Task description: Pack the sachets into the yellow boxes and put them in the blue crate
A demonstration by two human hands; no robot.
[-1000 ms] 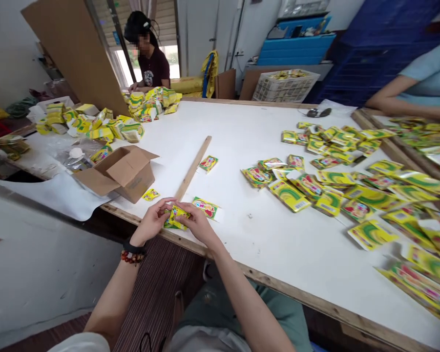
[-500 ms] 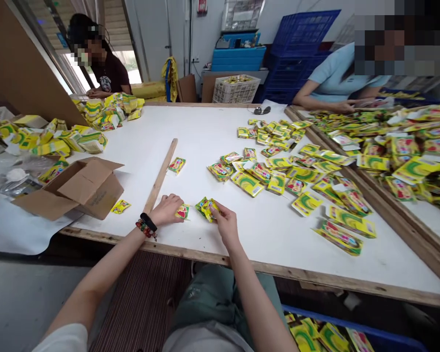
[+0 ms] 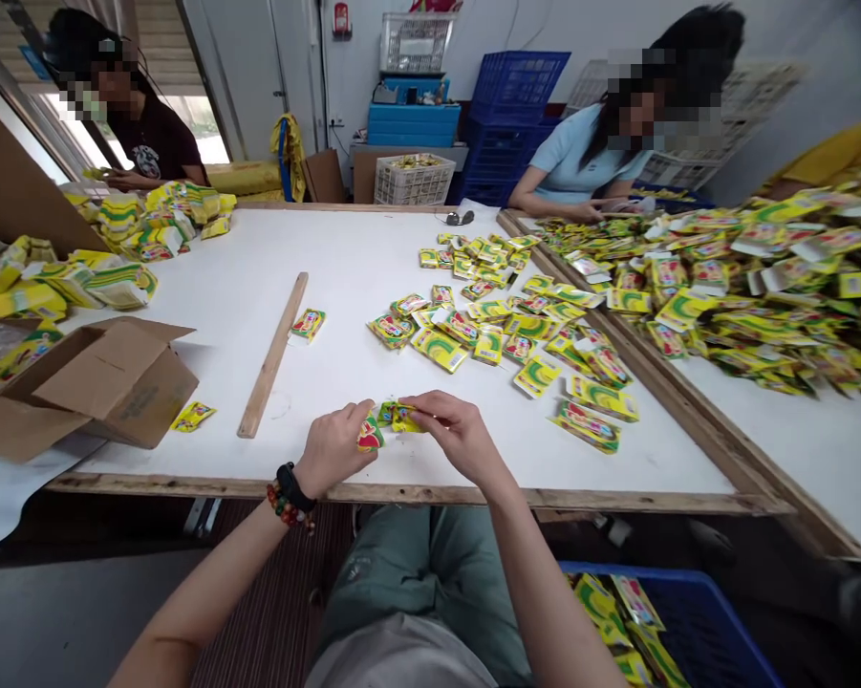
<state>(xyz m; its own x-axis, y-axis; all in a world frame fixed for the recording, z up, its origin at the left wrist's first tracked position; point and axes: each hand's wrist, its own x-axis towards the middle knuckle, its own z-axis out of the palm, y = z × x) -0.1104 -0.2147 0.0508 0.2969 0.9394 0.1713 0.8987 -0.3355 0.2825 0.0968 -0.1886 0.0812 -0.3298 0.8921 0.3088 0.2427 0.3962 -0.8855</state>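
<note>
My left hand (image 3: 335, 447), with a black band and beads at the wrist, is closed round a small yellow-green printed box (image 3: 371, 435) just above the table's near edge. In my right hand (image 3: 459, 432) a small shiny yellow sachet (image 3: 405, 419) is pinched between thumb and fingers. The sachet is right beside the box's right end; whether part of it is inside the box I cannot tell. Several similar boxes (image 3: 439, 350) lie spread to the right on the white table (image 3: 344, 248). One lone box (image 3: 308, 324) rests beside a wooden strip (image 3: 276, 354).
An open cardboard box (image 3: 125, 382) and a yellow sachet (image 3: 193, 416) are at left, flattened cartons (image 3: 164, 220) behind. A wooden rail (image 3: 616, 344) separates a large heap of boxes (image 3: 731, 287). A blue crate (image 3: 717, 612) stands below right. Other people sit across the table.
My left hand has lifted the small box off the table and turned it toward the right hand. The sachet in my right hand has come close to it. The view has swung right.
</note>
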